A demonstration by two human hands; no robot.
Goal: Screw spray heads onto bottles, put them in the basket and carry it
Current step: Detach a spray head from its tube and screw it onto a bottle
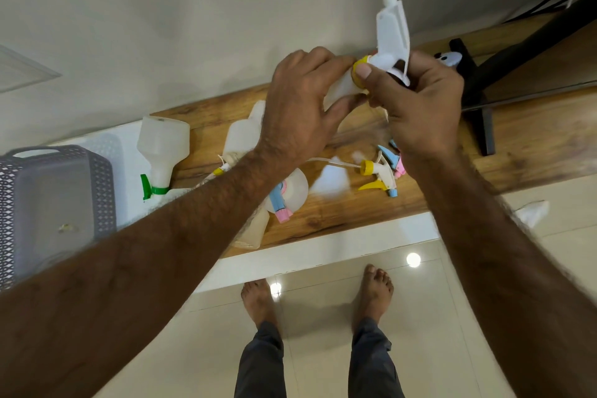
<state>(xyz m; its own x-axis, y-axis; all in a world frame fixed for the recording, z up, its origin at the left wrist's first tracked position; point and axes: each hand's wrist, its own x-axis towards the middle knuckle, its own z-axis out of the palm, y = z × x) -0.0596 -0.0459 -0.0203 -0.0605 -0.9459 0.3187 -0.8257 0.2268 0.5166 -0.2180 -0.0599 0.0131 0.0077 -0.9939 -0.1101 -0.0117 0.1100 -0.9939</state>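
Over the wooden counter [533, 139], well right of the grey basket [106, 191] at its left end, the person holds a bottle [339, 87] raised in the air with a white head [392, 29] at its neck. The step in hand looks to be threading that head on. The left hand [297, 113] grips the bottle's body, fingers wrapped over it. The right hand [423, 107] holds the base of the head, with its thumb pressed on the yellow collar [359, 61]. To do this well, the left hand should keep the bottle steady while the right turns only the collar, keeping it square to the neck so the thread does not cross. It should stop turning once the collar is snug. How far the collar is seated cannot be told, since the thumb covers the joint. The bottle lies between the two hands, tilted, with the head pointing up and away. Below them on the counter lie more bottles [161, 145] and a loose head [381, 174], so several pairs appear left to join before anything goes into the basket.
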